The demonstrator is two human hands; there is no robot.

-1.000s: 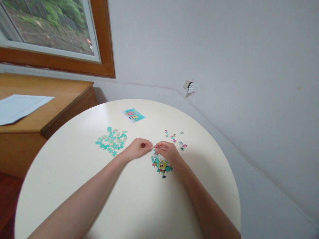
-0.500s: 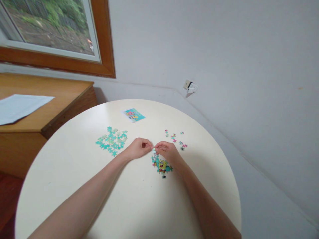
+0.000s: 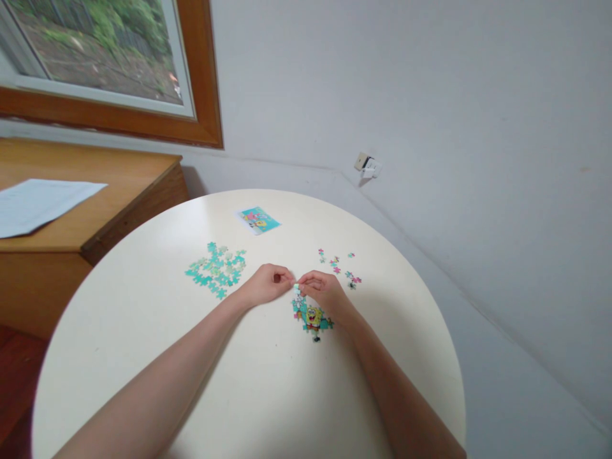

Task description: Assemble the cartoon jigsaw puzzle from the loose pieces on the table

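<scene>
My left hand (image 3: 268, 284) and my right hand (image 3: 326, 293) meet fingertip to fingertip over the table's middle, both closed in a pinch. Between them is a small pale green jigsaw piece (image 3: 296, 287), at the top end of a partly joined puzzle (image 3: 313, 317) with a yellow cartoon figure on it. The right fingertips press on this piece and partly cover the puzzle's upper edge. The left fingertips touch the piece's left side; whether they grip it is hard to see.
Left of my hands lies a heap of loose teal and pale green pieces (image 3: 217, 271). Several pink and mixed pieces (image 3: 336, 264) are scattered at right. A picture card (image 3: 258, 220) lies at the back of the round white table (image 3: 143, 306). Paper (image 3: 43, 203) rests on a wooden cabinet.
The view has shifted very slightly. Both hands stay pinched at the same spot on the puzzle's top end, with hardly any visible movement.
</scene>
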